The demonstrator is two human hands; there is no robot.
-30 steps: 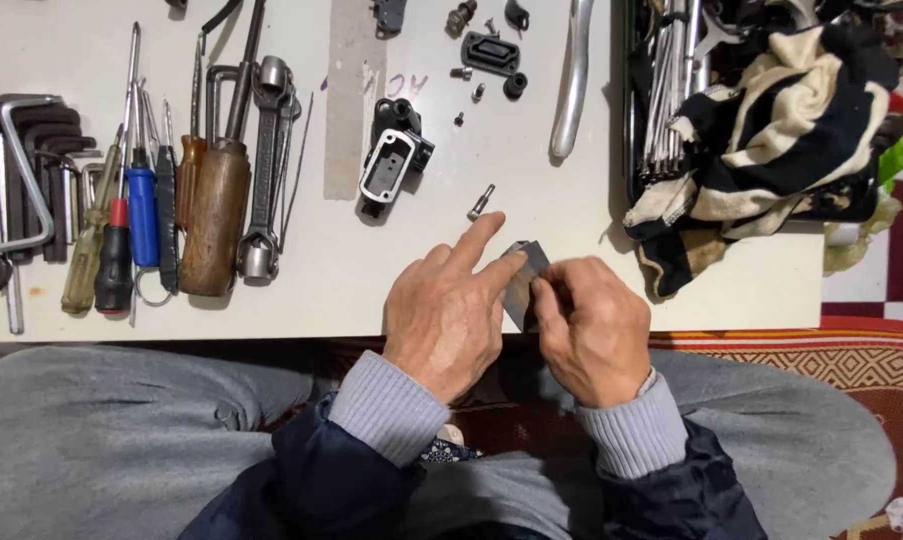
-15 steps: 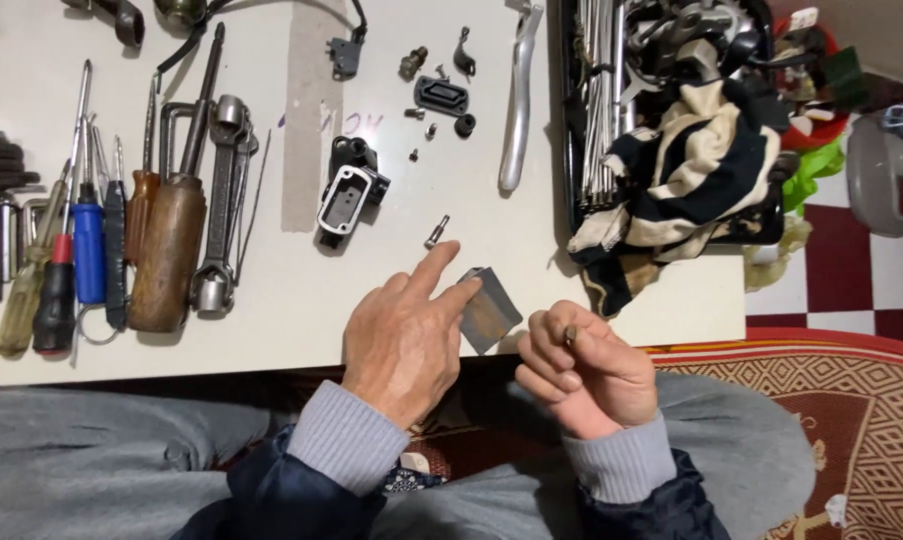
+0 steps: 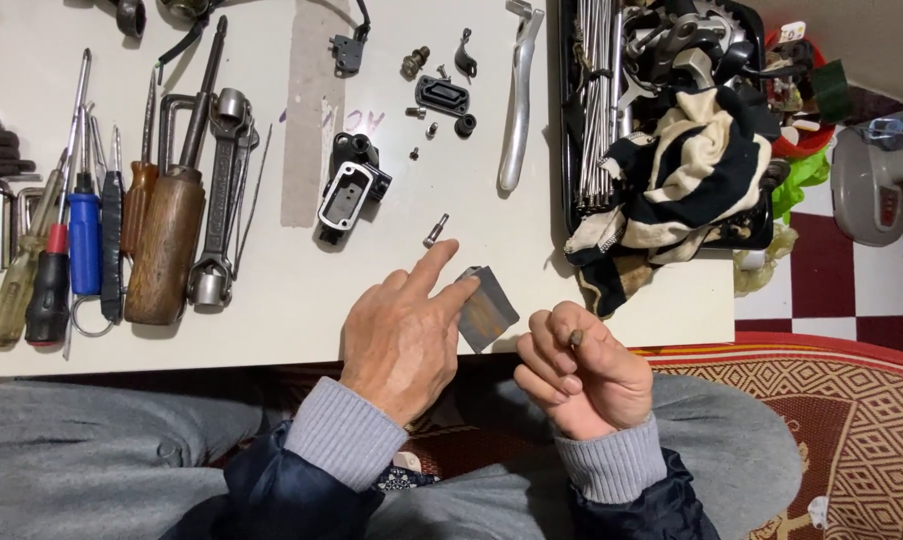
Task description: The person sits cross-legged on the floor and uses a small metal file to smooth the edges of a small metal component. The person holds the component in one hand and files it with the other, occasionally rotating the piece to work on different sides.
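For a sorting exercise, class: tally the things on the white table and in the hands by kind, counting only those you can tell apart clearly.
Screwdrivers: 4
Wooden handles: 2
Ring spanner: 1
Silver lever: 1
Black housing: 1
Grey sandpaper under left hand: 1
Small part in right hand: 1
Striped cloth: 1
Total: 12

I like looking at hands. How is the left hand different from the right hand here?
The left hand lies flat, palm down, on the white table, while the right hand is curled up and lifted off the table's edge. The left hand's fingertips press on a small grey sanding sheet; the right hand pinches a tiny dark part between its fingertips. Both come out of grey cuffs under dark blue sleeves.
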